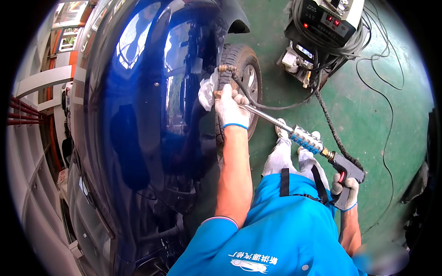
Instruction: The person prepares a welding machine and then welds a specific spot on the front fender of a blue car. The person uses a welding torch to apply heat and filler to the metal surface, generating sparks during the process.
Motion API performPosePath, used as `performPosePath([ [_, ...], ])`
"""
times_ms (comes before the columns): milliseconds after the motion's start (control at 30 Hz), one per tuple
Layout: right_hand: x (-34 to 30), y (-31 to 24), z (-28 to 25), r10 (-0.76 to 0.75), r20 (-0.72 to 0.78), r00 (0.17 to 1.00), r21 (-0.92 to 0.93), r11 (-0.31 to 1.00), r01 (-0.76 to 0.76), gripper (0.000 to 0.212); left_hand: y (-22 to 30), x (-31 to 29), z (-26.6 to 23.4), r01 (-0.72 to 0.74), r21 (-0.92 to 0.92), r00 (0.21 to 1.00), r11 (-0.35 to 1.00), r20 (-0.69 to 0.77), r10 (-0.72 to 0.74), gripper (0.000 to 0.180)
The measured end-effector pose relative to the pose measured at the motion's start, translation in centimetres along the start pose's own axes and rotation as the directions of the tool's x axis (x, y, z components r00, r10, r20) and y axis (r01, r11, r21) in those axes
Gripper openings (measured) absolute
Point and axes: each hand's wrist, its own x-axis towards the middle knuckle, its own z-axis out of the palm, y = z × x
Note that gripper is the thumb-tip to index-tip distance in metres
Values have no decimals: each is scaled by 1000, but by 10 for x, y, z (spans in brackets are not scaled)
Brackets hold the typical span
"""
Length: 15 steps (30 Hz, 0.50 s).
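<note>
A dent-puller gun (350, 169) with a dark grey pistol grip sits in my gloved right hand (347, 188), fingers wrapped round the handle near a red trigger. From it a ribbed silver-and-blue slide weight (305, 140) and a bare metal rod (269, 117) run up to the left. My gloved left hand (229, 106) is closed round the rod's far end, beside the wheel arch of a blue car (152, 92). Its fingers hide the tip, so contact with the panel cannot be told. Crumpled whitish sheeting (207, 92) hangs at the arch edge, beside a brass-coloured cable end (225, 68).
A tyre (230, 57) stands just behind my left hand. At the upper right is a welding machine (329, 23) with a red display and coiled cables. A thick braided cable (334, 122) runs from it to the gun. Thin cable (391, 124) crosses the green floor (368, 119).
</note>
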Motion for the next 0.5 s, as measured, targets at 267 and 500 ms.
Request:
performPosePath([
  [267,0,3,-4,-40,-86,995,81,996,47,41,-17,16,-5,350,-205,891,914,374,-258,31],
  [500,0,-5,-8,7,-70,998,70,998,-3,41,-6,1,-20,165,-130,972,978,191,-139,28],
])
